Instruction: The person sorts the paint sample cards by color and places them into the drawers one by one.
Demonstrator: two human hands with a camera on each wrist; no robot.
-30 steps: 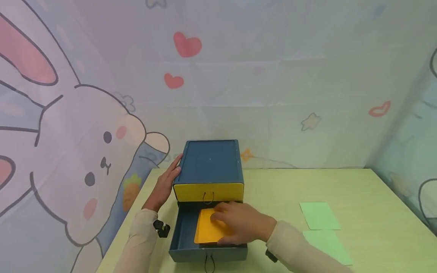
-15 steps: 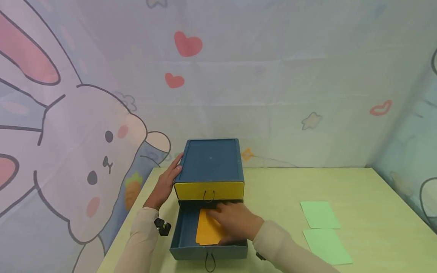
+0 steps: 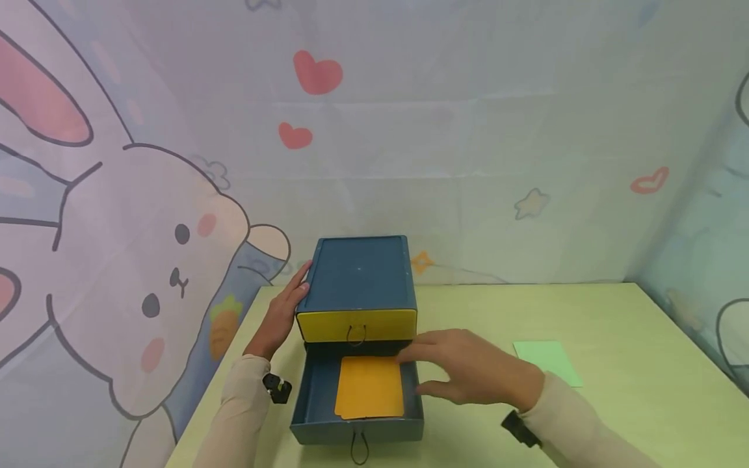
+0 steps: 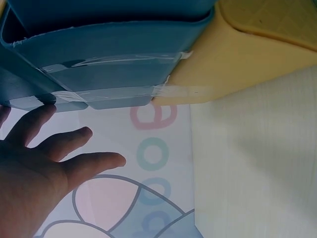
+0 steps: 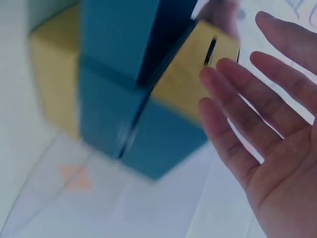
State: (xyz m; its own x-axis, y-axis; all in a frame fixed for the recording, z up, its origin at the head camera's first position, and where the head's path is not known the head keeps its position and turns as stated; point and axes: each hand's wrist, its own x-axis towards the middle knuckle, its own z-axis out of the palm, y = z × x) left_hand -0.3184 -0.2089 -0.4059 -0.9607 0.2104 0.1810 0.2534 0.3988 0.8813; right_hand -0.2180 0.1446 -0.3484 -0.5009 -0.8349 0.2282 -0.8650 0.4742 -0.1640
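Note:
A dark blue drawer box (image 3: 359,276) with a yellow upper front (image 3: 330,328) stands at the back of the table. Its lower drawer (image 3: 316,383) is pulled out, and orange cards (image 3: 370,388) lie stacked in it towards the right. My left hand (image 3: 277,322) rests along the box's left side, fingers extended. In the left wrist view, the left hand (image 4: 47,168) has spread fingers close to the blue wall. My right hand (image 3: 476,367) is beside the drawer's right edge, palm empty. The right wrist view shows that hand (image 5: 277,124) with its fingers stretched out.
A pale green sheet (image 3: 549,362) lies on the light table (image 3: 614,390) to the right, behind my right forearm. Black cord loops hang from the upper front and the lower drawer (image 3: 359,448). A printed cloth wall (image 3: 468,143) rises behind the table.
My right hand has lifted off the orange cards and moved right, out of the drawer. The cards now show in full; the nearer green sheet is hidden behind my arm. My left hand stays put.

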